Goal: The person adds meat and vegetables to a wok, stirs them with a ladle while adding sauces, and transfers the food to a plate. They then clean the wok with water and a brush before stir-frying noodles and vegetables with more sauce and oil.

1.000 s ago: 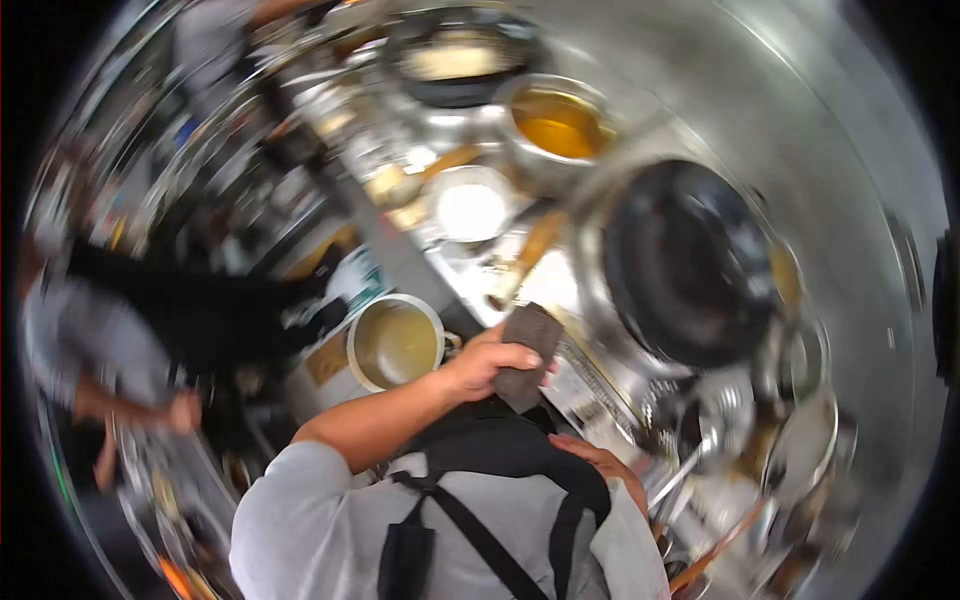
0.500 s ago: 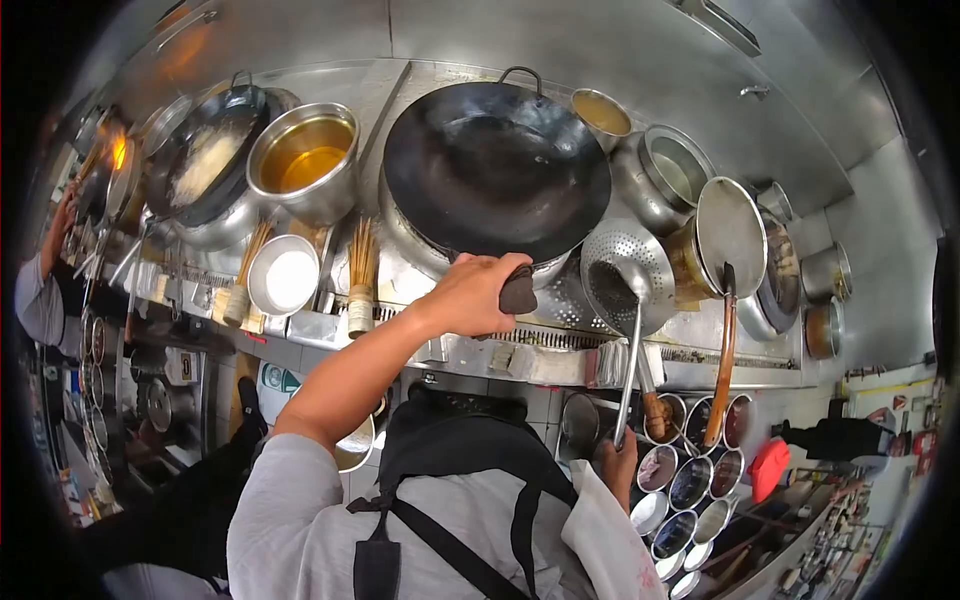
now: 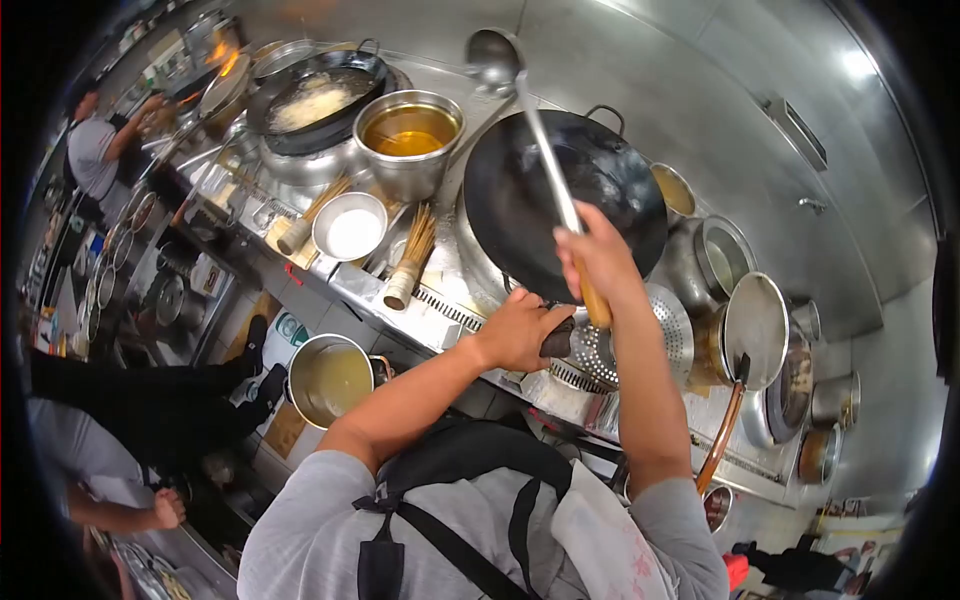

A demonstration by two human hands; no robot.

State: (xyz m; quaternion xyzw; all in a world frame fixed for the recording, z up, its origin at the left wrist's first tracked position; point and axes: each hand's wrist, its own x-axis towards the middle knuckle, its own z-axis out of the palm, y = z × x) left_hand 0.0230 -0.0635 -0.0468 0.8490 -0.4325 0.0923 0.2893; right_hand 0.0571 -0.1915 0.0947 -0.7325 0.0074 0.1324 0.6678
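A large black wok (image 3: 510,215) sits tilted on the burner in front of me. My left hand (image 3: 522,332) is closed around a dark, folded cloth (image 3: 558,340) at the wok's near edge; the wok handle there is mostly hidden. Above the wok, my right hand (image 3: 603,255) grips the wooden end of a long metal ladle (image 3: 548,150). The ladle's bowl points away from me, beyond the wok's far left rim. Under my right forearm lies a perforated skimmer (image 3: 672,335), partly covered by it.
Left of the wok stand a pot of amber oil (image 3: 440,160), a bowl of white powder (image 3: 352,228), bamboo brushes (image 3: 410,265) and another wok (image 3: 270,130) with food frying. A mesh strainer (image 3: 758,325) is right. A pot (image 3: 302,375) stands lower left. Co-workers (image 3: 95,155) are left.
My right hand has risen from low on the right to above the wok, with the ladle swung up and away. My left hand stays at the wok's near edge. The view has turned.
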